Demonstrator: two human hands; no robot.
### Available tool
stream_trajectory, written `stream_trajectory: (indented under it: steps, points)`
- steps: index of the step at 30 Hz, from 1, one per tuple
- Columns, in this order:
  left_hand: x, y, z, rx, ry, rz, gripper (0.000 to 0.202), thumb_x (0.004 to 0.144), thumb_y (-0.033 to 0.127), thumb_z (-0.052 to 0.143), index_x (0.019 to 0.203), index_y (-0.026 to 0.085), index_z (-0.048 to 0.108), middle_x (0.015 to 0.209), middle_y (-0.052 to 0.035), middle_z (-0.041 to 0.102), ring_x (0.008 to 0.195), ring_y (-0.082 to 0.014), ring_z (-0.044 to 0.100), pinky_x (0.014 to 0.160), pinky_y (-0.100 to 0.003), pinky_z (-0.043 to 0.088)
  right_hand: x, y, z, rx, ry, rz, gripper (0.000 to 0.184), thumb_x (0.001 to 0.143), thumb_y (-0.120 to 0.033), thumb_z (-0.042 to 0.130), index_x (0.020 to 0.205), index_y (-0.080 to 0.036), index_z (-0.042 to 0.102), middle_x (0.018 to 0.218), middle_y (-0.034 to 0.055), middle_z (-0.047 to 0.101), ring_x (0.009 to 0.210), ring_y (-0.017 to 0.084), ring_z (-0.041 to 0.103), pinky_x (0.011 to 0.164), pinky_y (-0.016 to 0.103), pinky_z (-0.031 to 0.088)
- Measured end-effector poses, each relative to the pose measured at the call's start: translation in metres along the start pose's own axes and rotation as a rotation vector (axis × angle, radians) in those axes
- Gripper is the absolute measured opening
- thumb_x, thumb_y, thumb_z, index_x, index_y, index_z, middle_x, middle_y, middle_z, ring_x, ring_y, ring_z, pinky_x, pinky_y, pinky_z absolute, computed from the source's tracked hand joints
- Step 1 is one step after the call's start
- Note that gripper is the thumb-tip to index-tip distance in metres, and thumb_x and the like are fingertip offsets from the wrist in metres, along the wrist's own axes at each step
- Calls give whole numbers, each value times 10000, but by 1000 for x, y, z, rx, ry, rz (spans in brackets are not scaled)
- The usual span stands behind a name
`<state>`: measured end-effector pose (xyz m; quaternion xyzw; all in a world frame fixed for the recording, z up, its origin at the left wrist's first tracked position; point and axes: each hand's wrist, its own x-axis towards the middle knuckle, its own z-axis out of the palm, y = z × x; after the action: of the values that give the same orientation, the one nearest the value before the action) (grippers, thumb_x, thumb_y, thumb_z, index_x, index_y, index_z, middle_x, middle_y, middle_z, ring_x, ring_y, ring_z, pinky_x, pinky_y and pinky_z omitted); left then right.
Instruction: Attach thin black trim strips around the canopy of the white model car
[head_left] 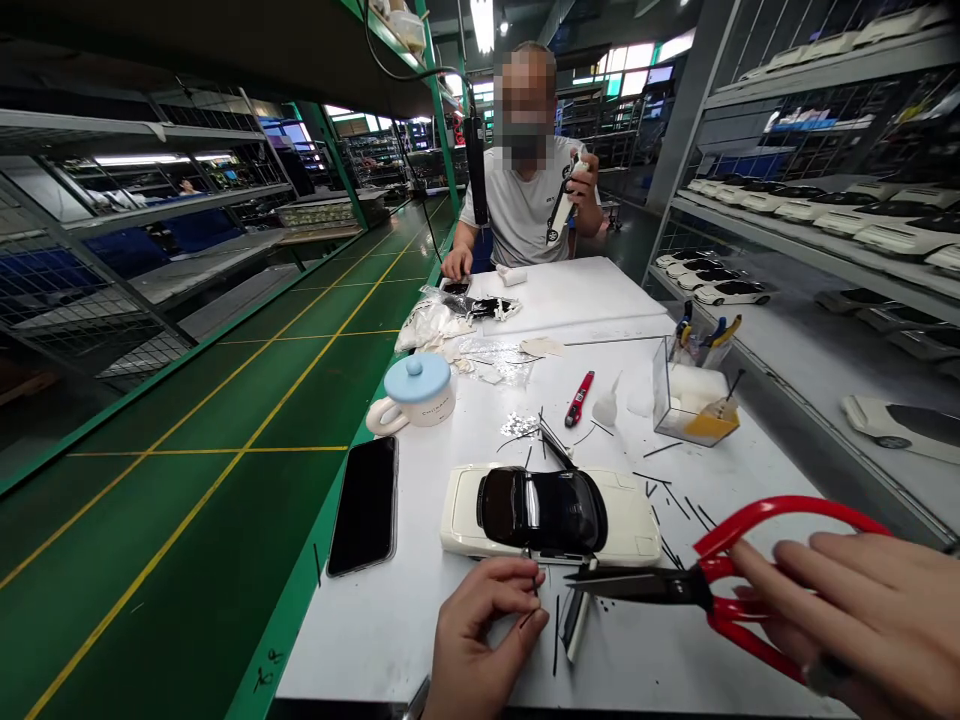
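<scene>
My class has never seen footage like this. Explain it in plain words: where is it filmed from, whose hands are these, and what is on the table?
There is no machine here. One camera, worn on a person's head, looks forward and down, so the two bare hands at the bottom are the wearer's. The left hand pinches what looks like a thin dark strip; the right hand holds red-handled scissors. Just beyond the left hand, a cream model car sits on the white table. Around it are a phone, a blue-lidded mug, a red cutter, a clear box and scattered black strips. Opposite, a co-worker holds another model car.
</scene>
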<state>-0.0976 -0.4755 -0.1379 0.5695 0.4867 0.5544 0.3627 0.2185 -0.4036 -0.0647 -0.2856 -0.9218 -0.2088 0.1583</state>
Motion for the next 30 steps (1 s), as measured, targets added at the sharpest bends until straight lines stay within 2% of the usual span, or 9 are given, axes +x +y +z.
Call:
stream_trajectory:
  steps: [3,7,12,19,23,30]
  points:
    - [1,1,0,-49,3,-45,54,788,152,675,757,196,680,987,-56,683,896,-175,699,821,-270,584,16,-13,4,-46,-40,-125,412,810,-66,333,1127,-231,540,797,44,654,701,226,586,689,414,401]
    - [2,2,0,-90,4,-99,43,776,176,696,741,194,679,988,-57,685,896,-180,697,826,-272,580,38,-16,5,-88,29,-172,309,823,-47,351,1035,-171,538,724,46,619,645,202,560,674,389,320]
    - [0,1,1,-96,4,-151,41,777,193,700,739,196,682,1009,-58,680,915,-175,685,845,-272,567,56,-16,-2,-127,60,-236,295,843,-29,325,999,-151,543,655,24,593,591,166,541,630,351,260]
    - [0,1,-1,-99,-7,-164,44,781,195,698,741,195,680,1019,-55,675,936,-171,675,866,-274,556,59,-17,-1,-107,81,-259,293,849,-31,327,991,-156,551,666,19,610,595,161,530,659,343,293]
    - [2,2,-1,-125,-13,-124,48,782,176,693,741,197,682,987,-48,679,911,-170,687,852,-274,563,58,-20,1,-95,98,-263,281,854,-24,321,976,-145,542,645,21,609,592,166,541,648,343,285]
    - [2,1,1,-119,-7,-128,43,775,175,699,740,193,684,997,-58,674,921,-175,687,859,-277,565,53,-22,3,-71,76,-250,282,834,-27,340,996,-142,541,632,13,582,569,159,538,644,342,296]
